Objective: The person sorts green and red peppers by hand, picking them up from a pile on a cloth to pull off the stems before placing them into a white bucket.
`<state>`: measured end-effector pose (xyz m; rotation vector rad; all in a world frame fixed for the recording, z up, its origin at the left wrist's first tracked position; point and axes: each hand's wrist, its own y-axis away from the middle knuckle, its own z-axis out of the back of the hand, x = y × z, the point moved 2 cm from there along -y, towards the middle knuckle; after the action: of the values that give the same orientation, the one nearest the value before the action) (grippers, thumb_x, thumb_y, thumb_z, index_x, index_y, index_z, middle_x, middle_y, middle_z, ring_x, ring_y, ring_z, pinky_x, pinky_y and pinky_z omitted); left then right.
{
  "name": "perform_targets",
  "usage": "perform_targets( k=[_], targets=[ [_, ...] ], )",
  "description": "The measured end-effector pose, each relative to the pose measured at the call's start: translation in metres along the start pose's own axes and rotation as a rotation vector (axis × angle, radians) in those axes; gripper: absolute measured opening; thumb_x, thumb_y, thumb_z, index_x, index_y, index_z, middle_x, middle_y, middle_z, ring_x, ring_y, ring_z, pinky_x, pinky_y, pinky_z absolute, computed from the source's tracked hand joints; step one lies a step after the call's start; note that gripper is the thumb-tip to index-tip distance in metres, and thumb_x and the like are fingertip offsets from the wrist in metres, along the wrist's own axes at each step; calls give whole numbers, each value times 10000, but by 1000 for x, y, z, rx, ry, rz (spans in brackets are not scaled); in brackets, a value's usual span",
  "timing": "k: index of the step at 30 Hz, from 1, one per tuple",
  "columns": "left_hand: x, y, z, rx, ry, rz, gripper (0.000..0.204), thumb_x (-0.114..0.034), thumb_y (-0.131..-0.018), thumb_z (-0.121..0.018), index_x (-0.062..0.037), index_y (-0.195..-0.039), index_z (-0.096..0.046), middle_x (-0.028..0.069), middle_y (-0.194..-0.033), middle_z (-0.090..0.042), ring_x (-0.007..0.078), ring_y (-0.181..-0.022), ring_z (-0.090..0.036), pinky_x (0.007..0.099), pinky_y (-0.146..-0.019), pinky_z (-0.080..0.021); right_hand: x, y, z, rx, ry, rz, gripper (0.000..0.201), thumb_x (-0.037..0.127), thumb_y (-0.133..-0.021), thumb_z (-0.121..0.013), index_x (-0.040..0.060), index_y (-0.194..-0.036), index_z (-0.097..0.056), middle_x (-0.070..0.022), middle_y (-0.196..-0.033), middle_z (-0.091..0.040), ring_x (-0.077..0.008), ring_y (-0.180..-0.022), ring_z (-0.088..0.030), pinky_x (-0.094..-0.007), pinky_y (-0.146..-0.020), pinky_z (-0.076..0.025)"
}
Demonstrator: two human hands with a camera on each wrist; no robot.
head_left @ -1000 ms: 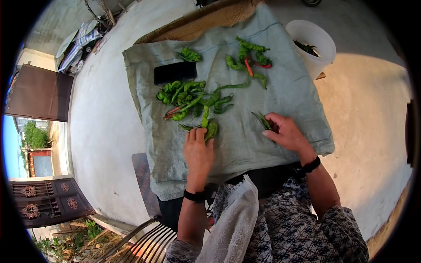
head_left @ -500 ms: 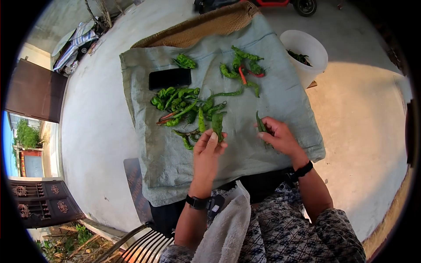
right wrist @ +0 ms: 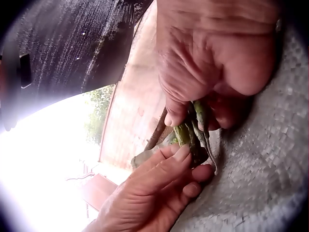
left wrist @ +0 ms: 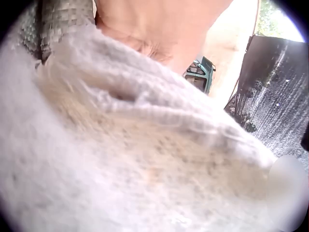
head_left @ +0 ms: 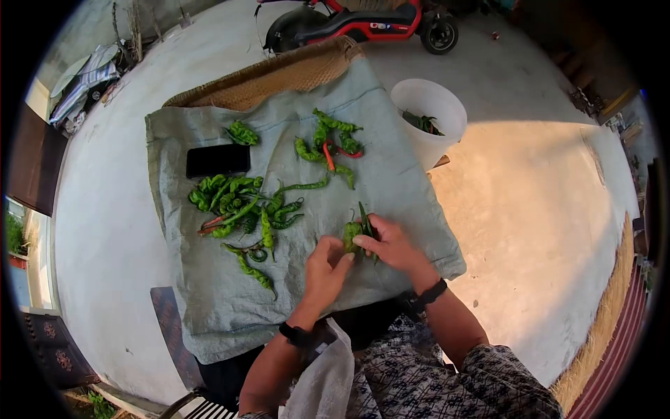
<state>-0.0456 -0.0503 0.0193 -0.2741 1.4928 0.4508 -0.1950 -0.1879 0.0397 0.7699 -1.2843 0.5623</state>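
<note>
In the head view, my left hand (head_left: 326, 271) pinches a plump, wrinkled green pepper (head_left: 352, 236) by its lower end. Right beside it, my right hand (head_left: 394, 244) holds slim dark green peppers (head_left: 365, 218) between thumb and curled fingers, its thumb reaching over to the plump pepper. The right wrist view shows the same meeting: left thumb and fingers on the pepper (right wrist: 182, 134), right fingers around the slim ones. A pile of green peppers (head_left: 227, 195) lies to the left on the grey-green woven sheet (head_left: 391, 167). White towel cloth (left wrist: 145, 159) fills most of the left wrist view.
Farther back on the sheet lie a small group of green and red peppers (head_left: 326, 150), a single pepper (head_left: 242, 133) and a black phone (head_left: 218, 160). A white bucket (head_left: 447, 140) with dark peppers inside stands at the right. Beyond is a red scooter (head_left: 363, 24).
My left hand picked up the plump pepper from the front of the pile and carried it right, to the right hand. The right hand kept its slim peppers. The head view swung rightward.
</note>
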Motion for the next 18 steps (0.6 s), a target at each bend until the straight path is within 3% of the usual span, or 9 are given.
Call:
perform_targets(
  k=[1, 4, 7, 10, 13, 18],
  targets=[
    [-1, -1, 3, 24, -8, -8, 232, -41, -951, -790, -33, -1091, -604, 35, -881, -684, 104, -775, -619, 298, -689, -521, -5, -2, -2, 25, 30, 30, 418, 262, -1041, -772, 20, -1350, -627, -7, -970, -688, -63, -824, -609, -269, -722, -522],
    [-7, -2, 8, 80, -71, 28, 234, -42, -947, -796, -36, -1074, -599, 30, -872, -680, 87, -772, -604, 295, -679, -514, -12, -2, -2, -30, 243, 197, 462, 275, -1017, -801, 11, -1356, -630, -18, -960, -683, -72, -797, -599, -285, -727, -531],
    [-8, -4, 10, 93, -97, 67, 238, -32, -945, -795, -39, -1088, -606, 32, -890, -687, 82, -792, -619, 290, -687, -521, -12, -4, -2, -30, 313, 213, 465, 287, -1002, -818, 12, -1332, -639, -23, -955, -677, -79, -786, -601, -292, -718, -532],
    [-2, -6, 7, 87, 13, 54, 242, -13, -961, -773, -41, -1138, -611, 41, -954, -699, 97, -832, -657, 286, -714, -545, -13, -6, -1, 12, 243, 64, 432, 290, -1006, -813, 19, -1299, -648, -11, -962, -677, -77, -799, -604, -289, -715, -533],
    [-2, -6, 7, 53, 129, 66, 252, 3, -990, -739, -37, -1199, -603, 50, -1040, -706, 121, -879, -697, 287, -748, -573, -4, -6, 3, 34, 104, -31, 403, 328, -990, -812, 9, -1173, -649, -66, -977, -722, -137, -787, -651, -339, -705, -554],
    [-2, -7, 11, 92, 153, 78, 238, 4, -1026, -697, -25, -1237, -592, 57, -1106, -707, 129, -905, -719, 290, -736, -586, 32, -11, 39, -2, -58, -143, 323, 286, -1010, -795, 29, -1149, -657, -2, -930, -671, -87, -714, -588, -280, -627, -502]
  ],
)
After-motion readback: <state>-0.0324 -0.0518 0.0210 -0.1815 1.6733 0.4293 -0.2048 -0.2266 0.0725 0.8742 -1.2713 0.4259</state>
